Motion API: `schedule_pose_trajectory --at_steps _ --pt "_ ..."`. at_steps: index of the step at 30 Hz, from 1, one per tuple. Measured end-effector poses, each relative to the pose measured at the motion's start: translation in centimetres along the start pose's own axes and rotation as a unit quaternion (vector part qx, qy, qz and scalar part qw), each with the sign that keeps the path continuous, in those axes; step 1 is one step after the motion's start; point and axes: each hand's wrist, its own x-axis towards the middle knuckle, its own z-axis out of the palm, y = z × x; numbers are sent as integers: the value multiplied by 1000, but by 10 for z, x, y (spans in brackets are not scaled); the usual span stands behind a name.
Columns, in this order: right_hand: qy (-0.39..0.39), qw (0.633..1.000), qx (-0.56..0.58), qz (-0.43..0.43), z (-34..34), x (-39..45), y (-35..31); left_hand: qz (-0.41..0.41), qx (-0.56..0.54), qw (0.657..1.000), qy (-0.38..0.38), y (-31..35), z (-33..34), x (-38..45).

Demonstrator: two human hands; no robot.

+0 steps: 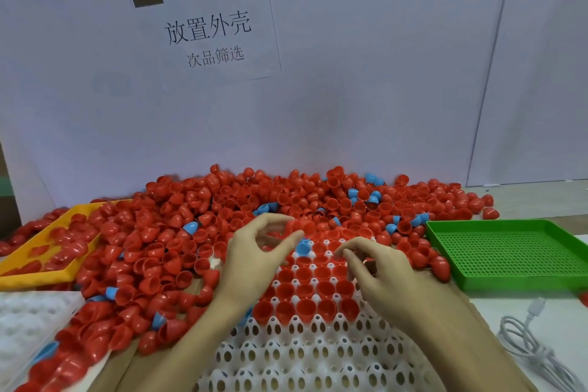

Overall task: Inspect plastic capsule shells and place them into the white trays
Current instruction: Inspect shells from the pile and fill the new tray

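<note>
Here red shells (305, 291) sit mouth-up in the white tray (296, 356); left hand (254, 259) fingers spread, right hand (378, 270) fingers curl loosely, holding nothing visible.

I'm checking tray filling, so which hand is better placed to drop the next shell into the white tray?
Probably the right hand. It hovers directly over the white tray's filled rows of red shells. The left hand sits at the tray's left edge beside the loose pile. Whether either grip holds a shell is unclear.

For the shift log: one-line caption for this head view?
Both hands work over a part-filled white tray, red capsule shells heaped around.
</note>
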Motion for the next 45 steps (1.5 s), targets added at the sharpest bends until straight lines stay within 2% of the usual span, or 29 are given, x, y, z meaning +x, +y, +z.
schedule_pose_trajectory --at_steps 4,8,12,15,20,27,33,41,45 --pt "-12 998 64 27 -6 0 -10 -47 -118 990 -62 20 1 -38" --pt "-91 972 207 62 -15 -4 -27 -115 -199 968 -99 24 -4 -53" --pt "-177 957 223 62 -22 -7 -37 -143 -249 952 -108 22 -10 -57" --pt "-201 950 233 50 -23 -8 -42 -168 -287 937 -108 19 -13 -57" --pt "-187 958 212 47 -18 -10 -42 -157 -280 939 -127 17 -14 -58" --pt "-194 951 234 65 -17 -12 -46 -84 -192 973 -101 13 -12 -60" --pt "-197 946 246 73 -15 -12 -46 -82 -164 979 -93 10 -11 -60" --pt "-235 930 273 78 -14 -12 -44 -136 -153 972 -114 7 -10 -62" --pt "-218 928 291 85 -10 -12 -43 -81 -110 986 -98 5 -7 -64"
